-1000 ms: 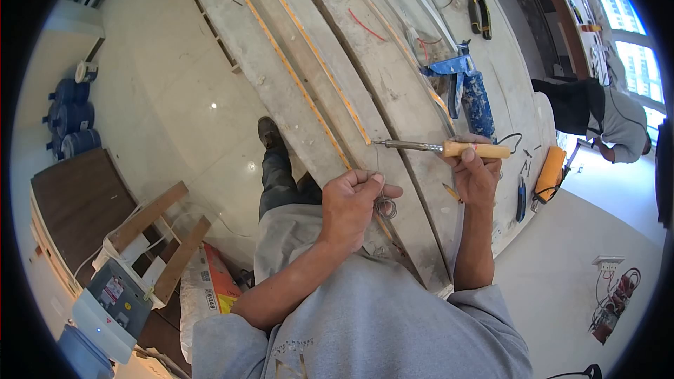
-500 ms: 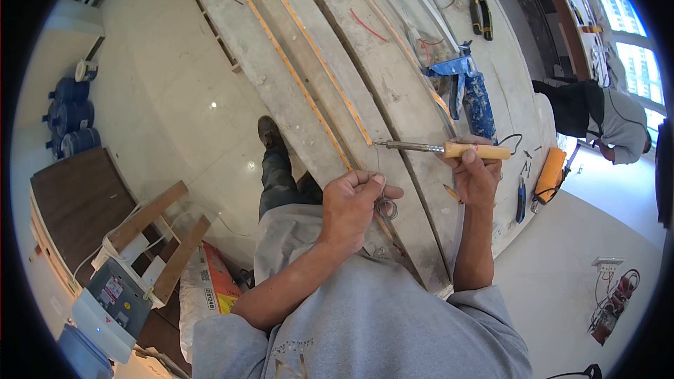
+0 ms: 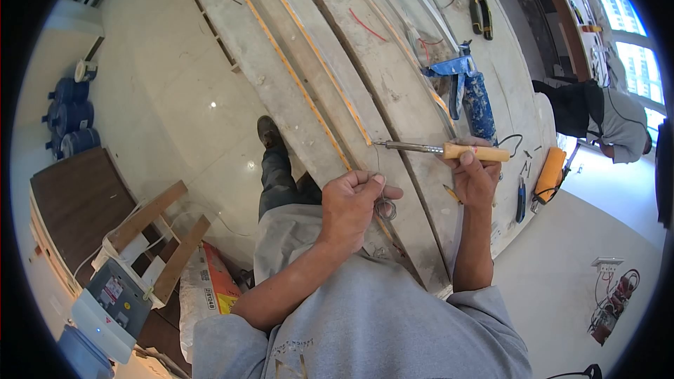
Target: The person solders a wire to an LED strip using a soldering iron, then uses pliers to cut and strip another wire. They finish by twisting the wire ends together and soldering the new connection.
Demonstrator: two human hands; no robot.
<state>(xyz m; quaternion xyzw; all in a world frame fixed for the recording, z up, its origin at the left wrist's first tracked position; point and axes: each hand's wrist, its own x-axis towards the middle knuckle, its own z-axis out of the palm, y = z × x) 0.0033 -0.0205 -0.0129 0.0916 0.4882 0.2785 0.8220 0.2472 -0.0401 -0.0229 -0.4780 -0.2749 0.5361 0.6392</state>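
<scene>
My left hand [image 3: 352,209] pinches a thin coil of solder wire [image 3: 385,208], whose free end rises to the iron's tip. My right hand [image 3: 475,177] is closed round the wooden handle of a soldering iron [image 3: 414,147], which points left. The iron's tip meets the wire just right of the lower end of an orange LED strip [image 3: 330,74]. A second LED strip [image 3: 291,74] runs alongside on the left and passes behind my left hand.
On the worktable [image 3: 505,84] lie a blue caulking gun [image 3: 477,102], pliers [image 3: 480,5], a blue cutter [image 3: 520,200], a pencil [image 3: 451,193] and screws. An orange tool [image 3: 551,174] sits at its right edge. Another person [image 3: 618,123] bends over at the right. Blue bottles [image 3: 72,112] stand left.
</scene>
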